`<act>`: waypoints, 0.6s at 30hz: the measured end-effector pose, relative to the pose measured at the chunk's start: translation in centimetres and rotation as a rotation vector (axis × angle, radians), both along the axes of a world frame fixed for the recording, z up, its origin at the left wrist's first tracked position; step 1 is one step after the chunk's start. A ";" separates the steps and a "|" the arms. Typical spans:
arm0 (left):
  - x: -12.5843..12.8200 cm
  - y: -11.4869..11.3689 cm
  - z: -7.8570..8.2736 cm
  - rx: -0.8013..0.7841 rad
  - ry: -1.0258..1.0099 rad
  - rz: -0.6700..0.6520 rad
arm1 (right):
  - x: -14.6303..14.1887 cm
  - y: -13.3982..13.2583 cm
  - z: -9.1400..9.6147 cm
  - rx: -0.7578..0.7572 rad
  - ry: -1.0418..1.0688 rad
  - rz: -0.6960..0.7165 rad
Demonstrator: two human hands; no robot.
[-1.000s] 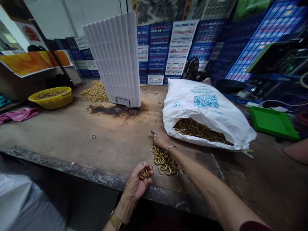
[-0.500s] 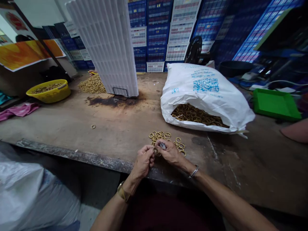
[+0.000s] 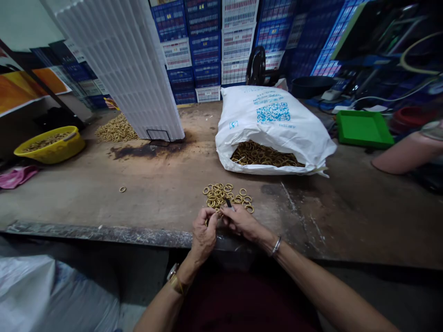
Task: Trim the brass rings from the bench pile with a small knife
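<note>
My left hand (image 3: 203,234) is closed around a brass-coloured ring (image 3: 206,222), mostly hidden by the fingers, just above the table's front edge. Close against it, my right hand (image 3: 244,222) grips a small knife (image 3: 229,203); its dark tip points up and away past the fingers. The fingertips of both hands meet near the ring. Directly beyond them lies a loose heap of similar rings (image 3: 216,193), with several scattered to its right. A single ring (image 3: 122,189) rests alone on the table to the left.
An open white sack (image 3: 270,127) full of rings lies behind the heap. A tall ribbed white panel (image 3: 138,78) stands in a wire holder. Left are a larger ring pile (image 3: 117,128), another person's hand (image 3: 110,103) and a yellow basin (image 3: 65,150). A green tray (image 3: 365,129) is at right.
The view has turned to the right. My left hand's fingers have shifted so that a ring shows between them, and the knife in my right hand now points more upward and away.
</note>
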State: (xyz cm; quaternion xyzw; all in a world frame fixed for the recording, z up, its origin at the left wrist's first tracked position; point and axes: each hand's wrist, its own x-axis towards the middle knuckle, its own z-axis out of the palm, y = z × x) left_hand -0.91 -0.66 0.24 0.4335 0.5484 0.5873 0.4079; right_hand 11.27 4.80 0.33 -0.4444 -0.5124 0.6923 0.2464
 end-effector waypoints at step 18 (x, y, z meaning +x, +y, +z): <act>0.1 -0.4 -0.2 -0.342 -0.396 -0.235 | 0.4 0.9 -0.7 0.544 -0.225 -0.047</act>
